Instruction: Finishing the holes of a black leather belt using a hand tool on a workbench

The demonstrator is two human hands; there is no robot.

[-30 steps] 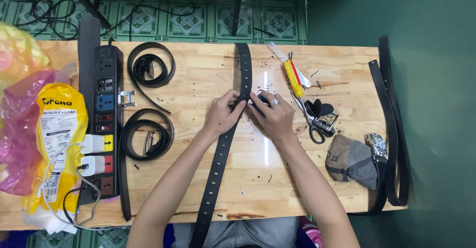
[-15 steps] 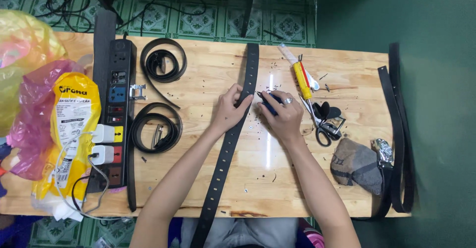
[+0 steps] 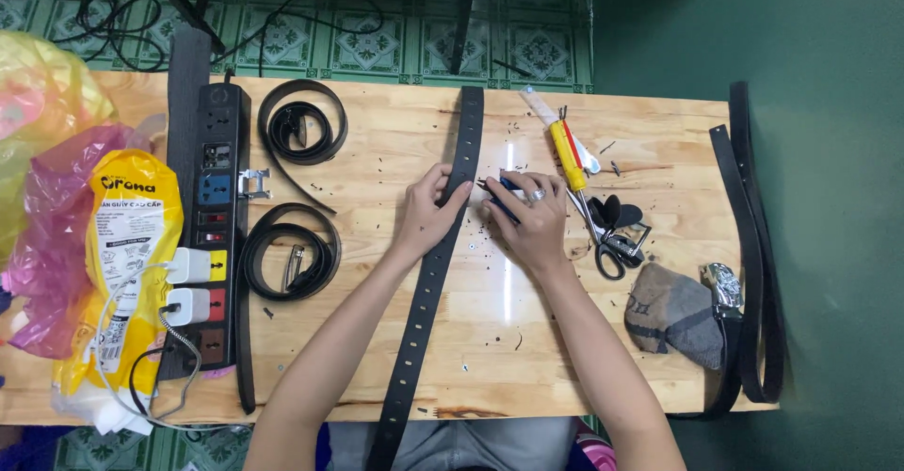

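Both hands pin belt mid-table.

Bare wood lies open near the right hand, while scissors crowd its right and coiled belts block the left hand's left.

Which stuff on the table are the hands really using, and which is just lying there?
In use: long belt, held by left hand; small dark tool in right hand.

Lying about: two coiled belts, power strip, scissors, yellow knife, bags.
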